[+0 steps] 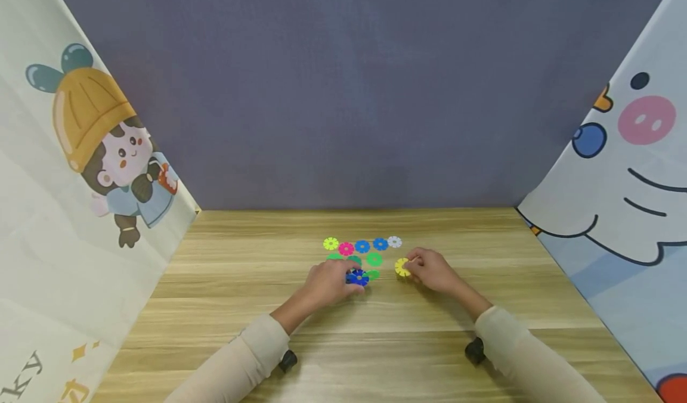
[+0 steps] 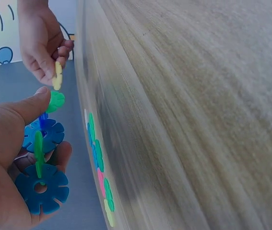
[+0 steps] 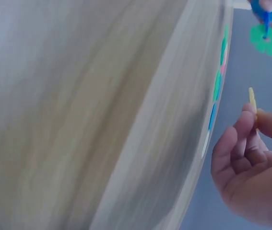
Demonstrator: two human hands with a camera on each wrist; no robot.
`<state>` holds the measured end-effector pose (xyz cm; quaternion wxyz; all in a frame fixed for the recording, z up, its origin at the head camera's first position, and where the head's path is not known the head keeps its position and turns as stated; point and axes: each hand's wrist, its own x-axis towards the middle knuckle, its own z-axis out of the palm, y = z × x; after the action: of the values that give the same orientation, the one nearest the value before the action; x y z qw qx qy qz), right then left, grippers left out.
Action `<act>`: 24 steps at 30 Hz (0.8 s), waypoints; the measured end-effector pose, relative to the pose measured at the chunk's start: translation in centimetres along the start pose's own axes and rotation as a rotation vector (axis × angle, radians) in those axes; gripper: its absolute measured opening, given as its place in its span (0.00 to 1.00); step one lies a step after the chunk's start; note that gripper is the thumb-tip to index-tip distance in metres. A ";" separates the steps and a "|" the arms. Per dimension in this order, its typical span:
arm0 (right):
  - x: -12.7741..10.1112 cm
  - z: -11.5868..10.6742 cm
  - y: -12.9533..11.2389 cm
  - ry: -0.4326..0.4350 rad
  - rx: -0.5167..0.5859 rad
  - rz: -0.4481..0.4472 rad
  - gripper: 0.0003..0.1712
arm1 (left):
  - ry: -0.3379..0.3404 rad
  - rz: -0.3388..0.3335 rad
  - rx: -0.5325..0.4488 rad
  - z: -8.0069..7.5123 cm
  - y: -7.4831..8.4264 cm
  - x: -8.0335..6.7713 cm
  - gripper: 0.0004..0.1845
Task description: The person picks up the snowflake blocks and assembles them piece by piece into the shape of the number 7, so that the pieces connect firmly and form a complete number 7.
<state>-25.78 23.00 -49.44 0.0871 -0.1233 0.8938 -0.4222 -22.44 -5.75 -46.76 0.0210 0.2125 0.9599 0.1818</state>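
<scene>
My left hand (image 1: 326,282) grips a chain of interlocked notched flower discs. In the left wrist view the chain shows a blue disc (image 2: 31,196) at the near end, a green disc (image 2: 39,148) set crosswise, more blue, and a green disc (image 2: 56,101) at the far end by the thumb. Apart from it on the right, my right hand (image 1: 436,272) pinches a yellow notched disc (image 1: 401,267) by its edge between thumb and fingers. Both hands are raised above the table, and a gap separates the yellow disc from the chain.
Loose discs lie on the wooden table (image 1: 408,355) beyond the hands: yellow-green (image 1: 330,244), pink (image 1: 346,249), two blue, white (image 1: 395,242) and several green ones, including one green disc (image 1: 374,259). A grey-blue panel (image 1: 343,93) rises behind, with printed cloths on both sides.
</scene>
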 end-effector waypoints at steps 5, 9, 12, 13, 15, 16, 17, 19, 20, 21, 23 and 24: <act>-0.2 1.0 -1.0 -0.059 0.139 0.017 0.14 | 0.005 0.003 0.007 0.1 0.0 0.1 0.29; -0.3 1.4 -1.3 -0.092 0.200 0.026 0.16 | 0.007 0.009 0.009 0.1 0.1 0.1 0.28; -0.3 1.6 -1.5 -0.104 0.219 0.029 0.16 | 0.009 0.010 0.007 0.2 0.1 0.1 0.28; -0.3 1.7 -1.5 -0.106 0.221 0.029 0.16 | 0.010 0.011 0.009 0.2 0.1 0.1 0.28; -0.2 1.8 -1.6 -0.110 0.220 0.027 0.15 | 0.012 0.013 0.010 0.1 0.2 0.1 0.28; -0.3 1.9 -1.7 -0.111 0.222 0.027 0.14 | 0.013 0.014 0.010 0.1 0.2 0.1 0.28; -0.3 2.0 -1.8 -0.114 0.224 0.029 0.14 | 0.013 0.016 0.010 0.1 0.3 0.1 0.28; -0.3 2.2 -2.0 -0.117 0.229 0.030 0.14 | 0.016 0.020 0.011 0.1 0.3 0.1 0.28; -0.4 2.2 -2.1 -0.119 0.233 0.032 0.14 | 0.016 0.020 0.007 0.1 0.3 0.1 0.28; -0.4 2.3 -2.2 -0.119 0.235 0.034 0.14 | 0.016 0.022 0.003 0.1 0.4 0.1 0.29; -0.4 2.4 -2.3 -0.124 0.237 0.034 0.16 | 0.017 0.028 -0.007 0.1 0.4 0.0 0.29; -0.4 2.4 -2.3 -0.125 0.237 0.032 0.16 | 0.017 0.032 -0.010 0.1 0.4 0.0 0.30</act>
<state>-24.41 19.93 -49.14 0.1632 -0.1242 0.8323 -0.5150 -22.28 -5.34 -46.71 0.0108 0.2259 0.9556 0.1888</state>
